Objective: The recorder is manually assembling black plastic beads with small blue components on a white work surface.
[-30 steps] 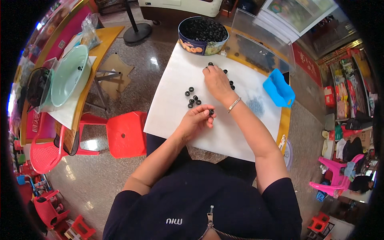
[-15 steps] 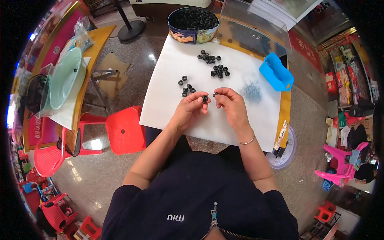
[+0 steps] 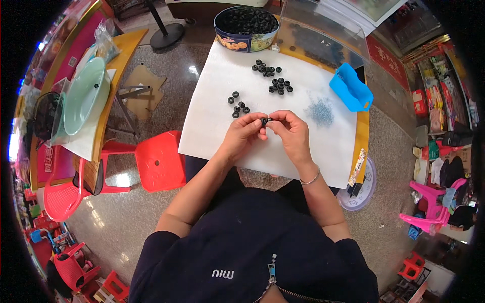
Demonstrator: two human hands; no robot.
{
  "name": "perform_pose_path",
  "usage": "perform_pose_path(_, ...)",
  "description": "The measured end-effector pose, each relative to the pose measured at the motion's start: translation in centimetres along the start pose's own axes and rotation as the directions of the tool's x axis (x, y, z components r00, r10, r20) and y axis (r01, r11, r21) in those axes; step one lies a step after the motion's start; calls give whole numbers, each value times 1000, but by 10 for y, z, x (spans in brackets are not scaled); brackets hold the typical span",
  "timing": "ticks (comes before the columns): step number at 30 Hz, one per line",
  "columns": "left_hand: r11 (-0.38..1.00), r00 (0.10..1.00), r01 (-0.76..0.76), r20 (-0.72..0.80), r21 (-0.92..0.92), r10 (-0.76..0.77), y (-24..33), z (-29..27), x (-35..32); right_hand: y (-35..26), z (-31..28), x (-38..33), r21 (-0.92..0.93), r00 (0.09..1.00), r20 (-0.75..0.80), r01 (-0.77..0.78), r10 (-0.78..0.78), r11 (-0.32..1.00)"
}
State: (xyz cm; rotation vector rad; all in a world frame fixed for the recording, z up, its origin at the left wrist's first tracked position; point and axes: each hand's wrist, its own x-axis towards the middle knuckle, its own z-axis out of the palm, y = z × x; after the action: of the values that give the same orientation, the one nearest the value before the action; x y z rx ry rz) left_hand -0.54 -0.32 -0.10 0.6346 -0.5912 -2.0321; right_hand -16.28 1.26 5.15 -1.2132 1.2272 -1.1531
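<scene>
Both hands meet above the near part of the white sheet (image 3: 212,136) on the table. My left hand (image 3: 243,134) pinches a small black ring-shaped part (image 3: 264,121) between thumb and fingertips. My right hand (image 3: 292,134) is closed at the same spot, its thumb and forefinger on a small dark piece against that part; its kind is too small to make out. Just beyond my left hand lies a loose group of black ring-shaped parts (image 3: 241,104). Two more clusters, the middle parts (image 3: 280,86) and the far parts (image 3: 265,68), lie farther off.
At the far edge stands an oval tin (image 3: 246,43) full of black parts, with a clear plastic box (image 3: 323,38) beside it. Tiny bluish pieces (image 3: 321,112) are spread right of my hands, near a blue plastic container (image 3: 351,88). A red stool (image 3: 160,161) stands left of the table.
My right hand has moved left and its fingertips have come together with the black part in my left hand. Before, the two hands were slightly apart.
</scene>
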Motion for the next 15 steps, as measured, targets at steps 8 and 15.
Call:
perform_pose_path(8, 998, 1000, -30, -6, 57, 31, -3, 2, 0, -5, 2, -5, -424, 963, 15, 249, -268, 871)
perform_pose_path(15, 991, 999, -36, -22, 128, 39, -7, 1, 1, -4, 0, -7, -373, 951, 71, 304, -299, 877)
